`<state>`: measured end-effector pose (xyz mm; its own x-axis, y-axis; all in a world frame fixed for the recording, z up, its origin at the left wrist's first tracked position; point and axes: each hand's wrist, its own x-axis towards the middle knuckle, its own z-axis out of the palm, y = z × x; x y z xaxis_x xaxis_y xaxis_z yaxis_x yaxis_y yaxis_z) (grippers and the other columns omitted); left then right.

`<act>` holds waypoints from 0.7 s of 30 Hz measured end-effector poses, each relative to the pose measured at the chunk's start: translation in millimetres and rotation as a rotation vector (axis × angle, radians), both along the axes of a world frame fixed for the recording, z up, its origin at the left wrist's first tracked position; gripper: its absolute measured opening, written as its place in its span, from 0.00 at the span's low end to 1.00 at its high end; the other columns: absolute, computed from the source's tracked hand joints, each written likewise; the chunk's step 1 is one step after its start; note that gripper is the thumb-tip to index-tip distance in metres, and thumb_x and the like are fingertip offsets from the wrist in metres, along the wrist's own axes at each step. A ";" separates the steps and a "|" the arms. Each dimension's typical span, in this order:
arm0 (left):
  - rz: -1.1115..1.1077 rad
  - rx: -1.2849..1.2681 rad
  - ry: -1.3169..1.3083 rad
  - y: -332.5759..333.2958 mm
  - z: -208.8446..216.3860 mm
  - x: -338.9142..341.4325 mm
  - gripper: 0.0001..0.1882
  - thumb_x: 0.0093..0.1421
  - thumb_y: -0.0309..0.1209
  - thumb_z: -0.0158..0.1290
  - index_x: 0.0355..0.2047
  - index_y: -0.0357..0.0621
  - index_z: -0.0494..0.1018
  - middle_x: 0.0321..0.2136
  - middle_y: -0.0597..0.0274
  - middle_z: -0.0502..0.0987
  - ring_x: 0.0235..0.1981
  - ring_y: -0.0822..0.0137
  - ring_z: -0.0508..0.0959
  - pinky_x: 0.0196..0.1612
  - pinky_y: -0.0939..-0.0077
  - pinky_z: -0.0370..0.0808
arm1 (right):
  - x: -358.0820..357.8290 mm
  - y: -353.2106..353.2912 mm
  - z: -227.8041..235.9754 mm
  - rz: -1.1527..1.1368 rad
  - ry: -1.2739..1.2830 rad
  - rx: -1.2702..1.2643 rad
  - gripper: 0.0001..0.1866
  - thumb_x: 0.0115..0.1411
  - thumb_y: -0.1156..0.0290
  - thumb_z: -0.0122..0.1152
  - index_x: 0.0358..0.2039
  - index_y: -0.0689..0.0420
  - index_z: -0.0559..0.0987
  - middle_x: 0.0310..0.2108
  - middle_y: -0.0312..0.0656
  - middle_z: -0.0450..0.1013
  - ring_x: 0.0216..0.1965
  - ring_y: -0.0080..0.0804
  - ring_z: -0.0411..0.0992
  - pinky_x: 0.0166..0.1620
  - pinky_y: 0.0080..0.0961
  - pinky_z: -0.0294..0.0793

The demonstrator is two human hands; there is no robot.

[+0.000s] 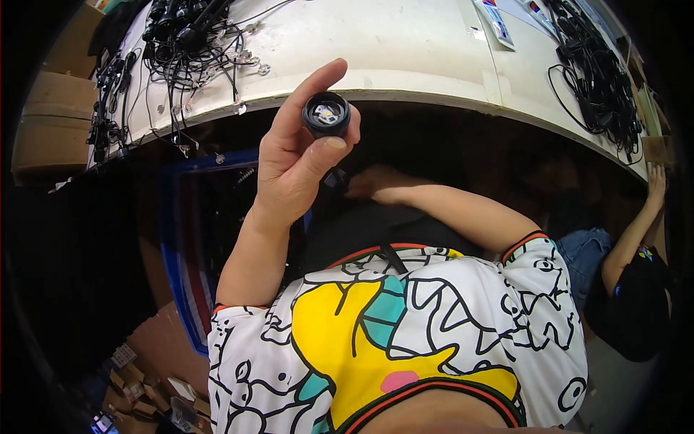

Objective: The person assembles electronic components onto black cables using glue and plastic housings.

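Raised in front of the table's near edge, my left hand (289, 170) grips a small black lamp housing (316, 129) between thumb and fingers. Its round mouth faces up, showing a yellow LED chip (328, 113) on a pale plate inside. The index finger is stretched out past the housing. Lower down, in shadow under the table edge, my right hand (382, 184) is closed with its fingers curled. A small dark piece (335, 179) shows just beyond its fingertips; I cannot make out what it is, nor all of the fingers.
Tangled black cables with small lamp parts (191, 54) hang over the white table (390, 54) at the left. More black cables (596, 79) lie at the right, near a tube (496, 25). A blue-rimmed container (177, 267) stands below. Another person's hand (656, 181) touches the right corner.
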<state>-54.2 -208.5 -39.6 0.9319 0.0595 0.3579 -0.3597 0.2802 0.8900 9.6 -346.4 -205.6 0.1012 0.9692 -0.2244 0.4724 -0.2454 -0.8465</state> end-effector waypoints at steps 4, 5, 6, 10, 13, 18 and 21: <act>0.012 0.046 -0.068 -5.4 -6.1 -1.0 0.31 0.54 0.24 0.49 0.57 0.36 0.50 0.30 0.64 0.68 0.29 0.80 0.64 0.30 0.92 0.61 | 2.6 3.0 2.8 -0.108 -0.018 -0.230 0.16 0.56 0.55 0.46 0.32 0.53 0.75 0.30 0.47 0.72 0.35 0.44 0.70 0.40 0.36 0.66; 0.011 0.041 -0.067 -4.9 -7.5 -1.4 0.31 0.54 0.24 0.49 0.57 0.36 0.50 0.30 0.64 0.68 0.29 0.80 0.64 0.30 0.92 0.61 | 3.4 3.2 5.9 -0.097 -0.072 -0.285 0.16 0.56 0.54 0.46 0.32 0.52 0.75 0.31 0.47 0.72 0.36 0.44 0.69 0.40 0.37 0.66; 0.033 0.076 -0.023 -3.4 -8.4 0.0 0.32 0.55 0.29 0.49 0.57 0.37 0.49 0.28 0.62 0.67 0.26 0.78 0.63 0.28 0.89 0.60 | 4.7 2.4 4.0 -0.099 -0.073 -0.288 0.16 0.56 0.54 0.46 0.32 0.52 0.75 0.31 0.47 0.72 0.36 0.44 0.69 0.40 0.37 0.66; 0.069 0.025 0.003 -6.3 -12.2 3.3 0.30 0.56 0.32 0.49 0.56 0.39 0.51 0.29 0.59 0.67 0.27 0.74 0.64 0.31 0.84 0.62 | -0.5 2.3 4.2 -0.216 0.053 -0.056 0.17 0.53 0.55 0.52 0.36 0.55 0.74 0.34 0.46 0.71 0.38 0.40 0.69 0.43 0.32 0.66; 0.105 -0.075 -0.050 -5.3 -16.0 4.0 0.26 0.53 0.20 0.49 0.52 0.37 0.56 0.32 0.61 0.69 0.31 0.77 0.69 0.37 0.86 0.67 | -3.2 3.9 22.4 -0.279 0.264 0.093 0.18 0.50 0.62 0.58 0.39 0.57 0.72 0.35 0.45 0.71 0.39 0.34 0.69 0.43 0.28 0.67; 0.443 0.019 0.044 8.9 -9.0 -4.0 0.31 0.42 0.14 0.59 0.47 0.39 0.61 0.30 0.64 0.71 0.32 0.76 0.71 0.36 0.86 0.71 | 0.1 -6.2 -10.2 -0.485 0.578 0.208 0.18 0.48 0.77 0.57 0.42 0.60 0.71 0.35 0.42 0.70 0.38 0.28 0.70 0.39 0.22 0.69; 0.541 0.142 0.019 16.9 -5.3 -10.4 0.27 0.42 0.16 0.59 0.43 0.40 0.64 0.28 0.66 0.71 0.31 0.78 0.71 0.35 0.87 0.71 | 4.6 -11.2 -7.4 -0.616 0.614 0.143 0.16 0.50 0.82 0.51 0.42 0.64 0.70 0.33 0.43 0.72 0.30 0.27 0.73 0.34 0.20 0.72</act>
